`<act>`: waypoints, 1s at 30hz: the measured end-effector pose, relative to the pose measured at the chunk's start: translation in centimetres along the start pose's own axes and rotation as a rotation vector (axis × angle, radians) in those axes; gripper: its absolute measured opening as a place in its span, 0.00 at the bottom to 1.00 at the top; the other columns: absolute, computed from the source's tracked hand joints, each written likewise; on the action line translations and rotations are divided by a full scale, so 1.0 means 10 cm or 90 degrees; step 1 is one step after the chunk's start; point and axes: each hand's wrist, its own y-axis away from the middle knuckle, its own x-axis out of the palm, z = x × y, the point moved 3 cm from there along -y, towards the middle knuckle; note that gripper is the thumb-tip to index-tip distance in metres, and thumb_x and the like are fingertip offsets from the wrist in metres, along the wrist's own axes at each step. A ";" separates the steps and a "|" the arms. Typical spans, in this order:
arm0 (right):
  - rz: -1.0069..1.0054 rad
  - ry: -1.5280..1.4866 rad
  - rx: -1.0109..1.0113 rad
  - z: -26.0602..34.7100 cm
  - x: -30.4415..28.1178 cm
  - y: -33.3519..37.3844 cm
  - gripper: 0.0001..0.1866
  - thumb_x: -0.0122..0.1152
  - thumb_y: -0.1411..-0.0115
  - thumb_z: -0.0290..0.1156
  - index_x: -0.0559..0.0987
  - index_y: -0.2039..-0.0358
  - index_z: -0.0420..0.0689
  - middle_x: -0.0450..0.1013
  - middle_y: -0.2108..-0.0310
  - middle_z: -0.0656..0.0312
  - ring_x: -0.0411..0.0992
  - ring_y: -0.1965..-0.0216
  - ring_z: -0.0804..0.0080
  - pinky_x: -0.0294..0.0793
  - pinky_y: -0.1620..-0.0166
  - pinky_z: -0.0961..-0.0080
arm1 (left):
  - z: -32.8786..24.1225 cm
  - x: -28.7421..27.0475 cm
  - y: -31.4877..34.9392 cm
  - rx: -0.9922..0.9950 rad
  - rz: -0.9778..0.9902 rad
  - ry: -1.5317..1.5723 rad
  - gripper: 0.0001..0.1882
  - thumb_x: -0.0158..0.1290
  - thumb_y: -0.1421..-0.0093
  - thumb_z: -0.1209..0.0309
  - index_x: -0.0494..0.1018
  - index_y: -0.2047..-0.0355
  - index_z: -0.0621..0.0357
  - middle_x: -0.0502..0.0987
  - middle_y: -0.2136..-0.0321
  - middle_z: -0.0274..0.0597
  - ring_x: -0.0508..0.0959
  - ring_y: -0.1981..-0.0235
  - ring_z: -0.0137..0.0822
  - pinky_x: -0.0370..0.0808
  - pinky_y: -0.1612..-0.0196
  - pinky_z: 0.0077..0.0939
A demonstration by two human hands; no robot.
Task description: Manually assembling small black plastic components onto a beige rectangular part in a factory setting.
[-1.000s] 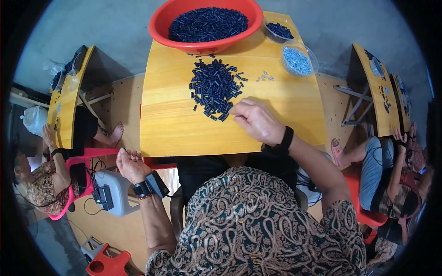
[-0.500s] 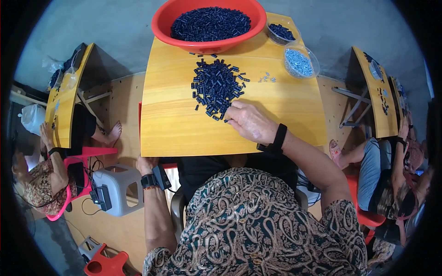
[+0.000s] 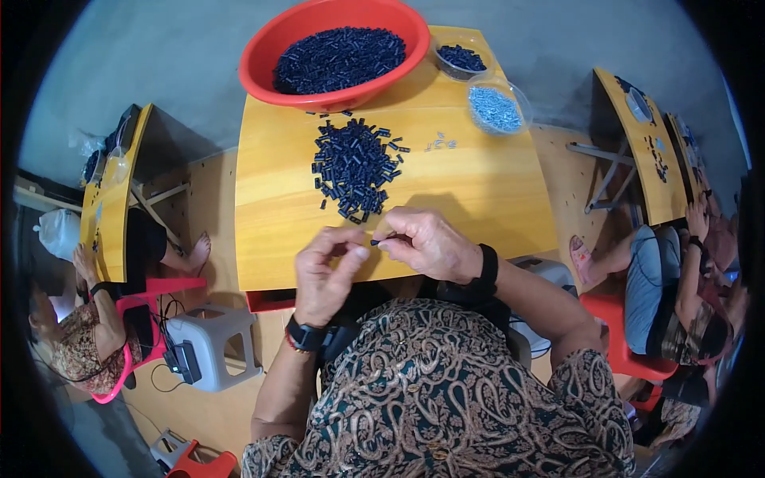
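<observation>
One dark piece (image 3: pixel 374 242) is sitting pinched in the right hand (image 3: pixel 434 245), the left hand (image 3: pixel 323 275) showing an unclear grip.

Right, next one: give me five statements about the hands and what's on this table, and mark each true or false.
1. A loose pile of dark pieces lies on the yellow table, nearer the person than the red basin. True.
2. The right hand pinches a small dark piece, with the left hand close beside it. True.
3. The red basin is empty. False: it holds a mass of loose dark pieces.
4. The table is bare to the right of the basin. False: a clear tub of silvery-blue pieces stands there.
5. The left hand grips the basin's rim. False: it is by the table's near edge.
</observation>
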 end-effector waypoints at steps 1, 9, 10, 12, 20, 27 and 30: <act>-0.008 0.004 -0.019 0.00 -0.03 0.02 0.05 0.59 0.44 0.24 0.76 0.66 0.37 0.74 0.74 0.55 0.75 0.72 0.68 0.72 0.68 0.73 | 0.04 0.11 -0.01 -0.025 0.010 0.039 0.09 0.58 0.43 0.79 0.76 0.60 0.65 0.78 0.66 0.34 0.75 0.66 0.22 0.72 0.59 0.17; 0.077 -0.144 0.159 -0.15 -0.28 0.10 0.04 0.58 0.44 0.22 0.76 0.67 0.37 0.75 0.76 0.57 0.75 0.74 0.72 0.74 0.69 0.74 | 0.14 0.42 -0.13 -0.158 0.070 0.176 0.03 0.55 0.43 0.82 0.72 0.70 0.63 0.77 0.77 0.37 0.73 0.78 0.21 0.72 0.73 0.16; 0.081 -0.194 0.141 -0.16 -0.33 0.07 0.04 0.57 0.46 0.21 0.75 0.68 0.36 0.75 0.76 0.53 0.75 0.74 0.66 0.74 0.67 0.70 | 0.15 0.41 -0.13 -0.157 0.069 0.176 0.03 0.55 0.43 0.82 0.72 0.70 0.63 0.77 0.77 0.37 0.73 0.78 0.21 0.72 0.73 0.16; -0.029 -0.064 0.102 -0.38 -0.56 -0.05 0.05 0.57 0.47 0.20 0.76 0.68 0.36 0.75 0.75 0.51 0.75 0.73 0.63 0.74 0.67 0.69 | 0.19 0.39 -0.13 -0.162 -0.001 0.295 0.05 0.51 0.43 0.85 0.70 0.70 0.62 0.77 0.77 0.39 0.75 0.78 0.25 0.73 0.73 0.18; -0.179 0.388 -0.018 -0.60 -0.92 -0.49 0.01 0.55 0.51 0.17 0.75 0.76 0.35 0.70 0.74 0.45 0.71 0.68 0.45 0.71 0.63 0.56 | 0.33 0.28 -0.10 -0.140 -0.045 0.431 0.04 0.49 0.42 0.82 0.70 0.67 0.61 0.76 0.74 0.43 0.77 0.77 0.32 0.75 0.72 0.24; -0.097 0.510 0.004 -0.76 -0.91 -0.60 0.02 0.53 0.54 0.18 0.74 0.78 0.35 0.70 0.74 0.45 0.71 0.69 0.45 0.71 0.63 0.55 | 0.35 0.26 -0.14 -0.119 -0.055 0.461 0.03 0.51 0.39 0.79 0.70 0.64 0.61 0.77 0.71 0.43 0.77 0.74 0.31 0.76 0.70 0.24; -0.102 0.512 -0.018 -0.68 -0.87 -0.60 0.02 0.54 0.53 0.18 0.74 0.76 0.34 0.70 0.75 0.45 0.71 0.70 0.44 0.72 0.64 0.55 | 0.34 0.26 -0.15 -0.118 -0.059 0.486 0.05 0.52 0.38 0.77 0.71 0.62 0.61 0.77 0.70 0.43 0.77 0.75 0.31 0.77 0.69 0.24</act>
